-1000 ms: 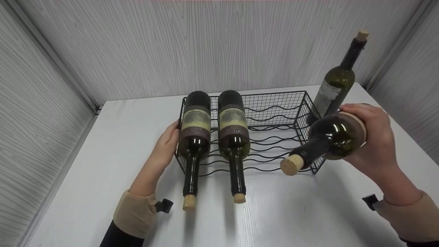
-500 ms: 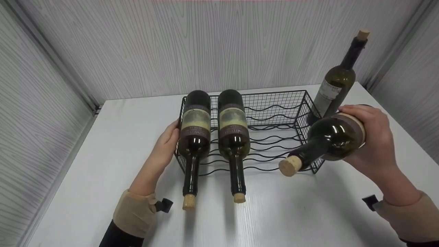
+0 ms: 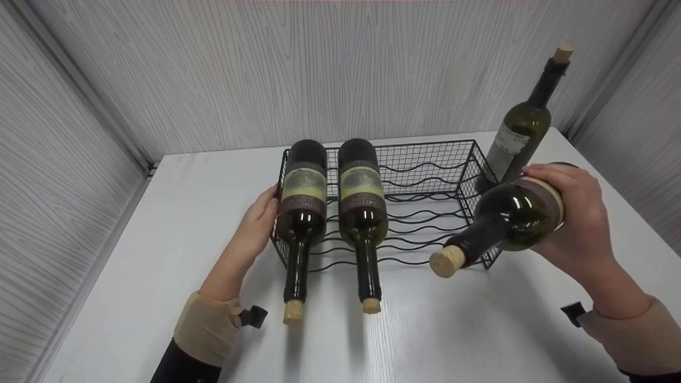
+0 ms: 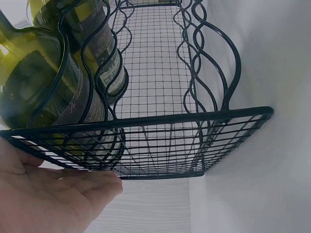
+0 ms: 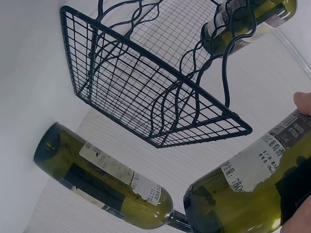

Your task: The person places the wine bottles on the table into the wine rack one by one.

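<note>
My right hand [image 3: 577, 218] grips a corked wine bottle [image 3: 526, 215] by its body, held tilted with its cork toward me, off the rack's right end. In the right wrist view, this bottle [image 5: 243, 179] shows a torn white label; fingers show only at the edge. A black wire wine rack [image 3: 425, 215] stands on the table. Two corked wine bottles lie on its top tier, the left bottle [image 3: 303, 194] and the right bottle [image 3: 363, 194], necks toward me. My left hand [image 4: 53, 194] rests against the rack's left mesh end, fingers extended along it.
Another corked wine bottle [image 3: 518, 133] stands upright on the white table [image 3: 202, 181], close beyond the rack's right end. Grey wood-grain panels [image 3: 340, 69] rise behind and at both sides. Wavy wires run across the rack's right part, with a lower tier beneath.
The held bottle has shifted slightly left and down, its cork end dipping toward me. My left hand stays at the rack, and the other bottles stay in place.
</note>
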Action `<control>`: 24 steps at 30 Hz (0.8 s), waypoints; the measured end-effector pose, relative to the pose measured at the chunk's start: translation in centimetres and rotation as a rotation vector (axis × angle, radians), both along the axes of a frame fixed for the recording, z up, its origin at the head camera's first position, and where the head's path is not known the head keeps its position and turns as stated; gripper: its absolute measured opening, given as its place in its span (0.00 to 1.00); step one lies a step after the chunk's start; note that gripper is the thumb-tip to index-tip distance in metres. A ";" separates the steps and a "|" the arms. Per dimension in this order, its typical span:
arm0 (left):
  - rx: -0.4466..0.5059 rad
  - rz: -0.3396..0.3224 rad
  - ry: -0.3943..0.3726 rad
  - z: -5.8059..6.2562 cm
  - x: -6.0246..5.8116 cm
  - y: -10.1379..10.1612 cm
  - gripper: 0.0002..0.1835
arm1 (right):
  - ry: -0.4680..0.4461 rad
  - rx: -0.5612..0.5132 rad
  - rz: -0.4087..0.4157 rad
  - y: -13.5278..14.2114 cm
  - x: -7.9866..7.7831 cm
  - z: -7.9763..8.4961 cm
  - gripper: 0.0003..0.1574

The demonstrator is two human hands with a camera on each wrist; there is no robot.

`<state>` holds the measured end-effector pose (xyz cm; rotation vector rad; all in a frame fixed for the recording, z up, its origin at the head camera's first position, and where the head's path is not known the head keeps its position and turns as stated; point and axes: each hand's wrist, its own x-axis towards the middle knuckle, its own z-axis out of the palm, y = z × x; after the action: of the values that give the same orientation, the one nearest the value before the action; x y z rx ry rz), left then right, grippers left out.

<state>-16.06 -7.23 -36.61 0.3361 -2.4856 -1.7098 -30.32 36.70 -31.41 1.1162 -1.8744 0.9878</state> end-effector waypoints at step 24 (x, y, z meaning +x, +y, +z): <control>-0.097 0.096 0.001 2.3 0.6 0.3 0.34 | 0.011 -0.011 0.005 -0.1 0.3 0.1 0.54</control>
<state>-15.50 -6.89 -34.28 0.4366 -2.4976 -1.5470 -30.02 36.56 -31.26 1.1179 -1.8562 0.9923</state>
